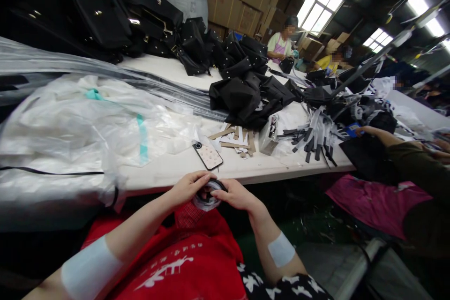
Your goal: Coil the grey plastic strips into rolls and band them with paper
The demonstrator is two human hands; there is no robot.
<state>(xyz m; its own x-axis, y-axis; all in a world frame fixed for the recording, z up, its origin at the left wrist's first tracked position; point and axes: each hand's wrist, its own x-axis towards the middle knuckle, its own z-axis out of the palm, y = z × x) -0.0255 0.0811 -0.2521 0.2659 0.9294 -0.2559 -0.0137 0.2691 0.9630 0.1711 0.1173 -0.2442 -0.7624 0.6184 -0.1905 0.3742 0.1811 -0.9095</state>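
Observation:
My left hand [190, 187] and my right hand [236, 193] meet just in front of the table edge, above my lap. Between them is a coiled black strap with clear plastic around it [206, 204]. Both hands have their fingers closed on the coil, one from each side. Just beyond the hands, a phone in a patterned case [208, 156] lies on the white table [168, 168]. Behind the phone is a small pile of cardboard and white strips [235, 139].
A large clear plastic bag [80, 122] covers the table's left side. Black bags [239, 93] are heaped along the back. Black-ended strips [316, 133] lie to the right, near a co-worker's arm [383, 136]. Another person [280, 44] sits across the table.

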